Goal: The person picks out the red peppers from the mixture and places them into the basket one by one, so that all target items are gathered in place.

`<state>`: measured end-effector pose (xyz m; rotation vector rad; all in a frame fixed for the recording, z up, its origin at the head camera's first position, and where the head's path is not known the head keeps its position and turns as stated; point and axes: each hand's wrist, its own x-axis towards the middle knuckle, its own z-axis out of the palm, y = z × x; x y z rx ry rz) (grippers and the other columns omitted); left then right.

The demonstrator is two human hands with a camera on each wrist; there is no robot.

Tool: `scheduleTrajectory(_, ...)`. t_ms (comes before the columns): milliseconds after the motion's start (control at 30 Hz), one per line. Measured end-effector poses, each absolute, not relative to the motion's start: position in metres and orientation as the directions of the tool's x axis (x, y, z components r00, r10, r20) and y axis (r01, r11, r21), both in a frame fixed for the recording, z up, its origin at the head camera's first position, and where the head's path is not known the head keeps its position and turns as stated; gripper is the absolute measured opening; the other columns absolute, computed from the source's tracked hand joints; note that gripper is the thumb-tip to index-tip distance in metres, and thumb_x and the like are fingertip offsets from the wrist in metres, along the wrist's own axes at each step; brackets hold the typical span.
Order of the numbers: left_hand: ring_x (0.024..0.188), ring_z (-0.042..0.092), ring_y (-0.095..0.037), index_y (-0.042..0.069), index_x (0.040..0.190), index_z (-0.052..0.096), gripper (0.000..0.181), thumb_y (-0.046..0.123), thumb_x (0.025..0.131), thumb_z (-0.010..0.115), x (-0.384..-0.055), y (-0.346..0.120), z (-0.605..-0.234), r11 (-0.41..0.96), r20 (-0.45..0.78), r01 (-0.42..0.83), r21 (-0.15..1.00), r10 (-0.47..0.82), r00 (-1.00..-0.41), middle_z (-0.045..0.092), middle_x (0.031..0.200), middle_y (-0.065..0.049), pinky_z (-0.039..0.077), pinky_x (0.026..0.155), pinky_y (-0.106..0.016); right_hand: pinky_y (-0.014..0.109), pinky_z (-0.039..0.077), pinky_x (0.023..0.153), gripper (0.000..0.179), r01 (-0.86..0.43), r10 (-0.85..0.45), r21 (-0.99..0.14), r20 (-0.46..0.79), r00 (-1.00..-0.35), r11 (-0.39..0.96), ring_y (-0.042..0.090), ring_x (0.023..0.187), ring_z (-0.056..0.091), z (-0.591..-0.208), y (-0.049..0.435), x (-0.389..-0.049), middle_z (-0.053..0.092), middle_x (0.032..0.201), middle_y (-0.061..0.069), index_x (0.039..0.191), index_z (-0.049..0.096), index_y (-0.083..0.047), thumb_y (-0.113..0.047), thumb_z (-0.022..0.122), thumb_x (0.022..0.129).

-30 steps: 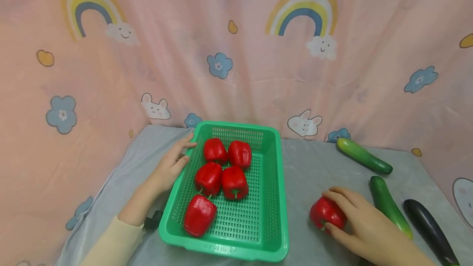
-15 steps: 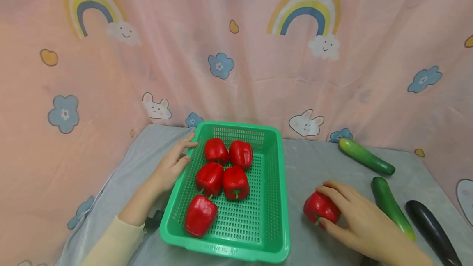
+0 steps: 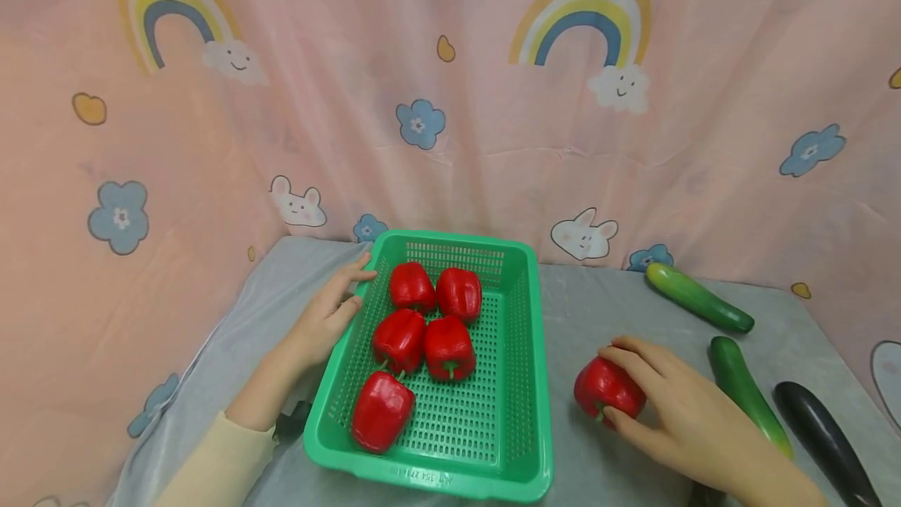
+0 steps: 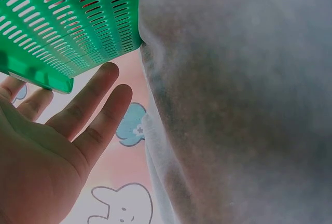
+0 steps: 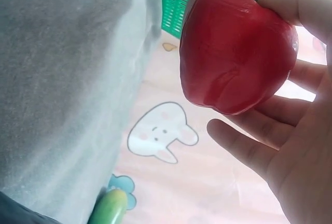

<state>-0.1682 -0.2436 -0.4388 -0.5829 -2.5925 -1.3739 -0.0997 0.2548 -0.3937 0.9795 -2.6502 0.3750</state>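
My right hand (image 3: pixel 679 409) holds a red bell pepper (image 3: pixel 605 386) between thumb and fingers, right of a green basket (image 3: pixel 529 350). In the right wrist view, the thumb presses beside the stem of this bell pepper (image 5: pixel 236 47), and the little finger stands apart from it. Several more red bell peppers (image 3: pixel 459 294) lie inside the basket, mostly toward its left side. My left hand (image 3: pixel 325 321) rests at the basket's left rim, its fingertips over the edge. Seen from the left wrist, that hand (image 4: pixel 57 141) has its fingers extended beside the basket's perforated wall (image 4: pixel 78 27).
Two zucchini (image 3: pixel 748 393) (image 3: pixel 700 300) and a dark eggplant (image 3: pixel 827 440) lie on the grey cloth (image 3: pixel 563 303) at the right. Behind the cloth hangs a pink patterned curtain (image 3: pixel 479 163). A dark object, partly hidden, shows beneath my right wrist.
My right hand has moved a little to the left with the red bell pepper. The left hand, the basket and the peppers in it stay as they were.
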Motion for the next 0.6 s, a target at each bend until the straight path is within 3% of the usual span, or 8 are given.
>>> scheduleTrajectory(600,0.108,0.070,-0.026,0.008,0.155,0.055,0.045,0.010,0.110,0.048,-0.1683,-0.2440,-0.4377,0.506,0.304,0.403,0.762,0.270,-0.914,0.031,0.179,-0.003,0.055,0.098,-0.058,0.043,0.067,0.076,0.075,-0.662,-0.586,-0.131,0.361,-0.725,0.738,0.021,0.112,0.067,-0.3885,0.2506,-0.1000,0.065,0.133,0.002,0.137,0.067,-0.014,-0.029,0.100,0.071)
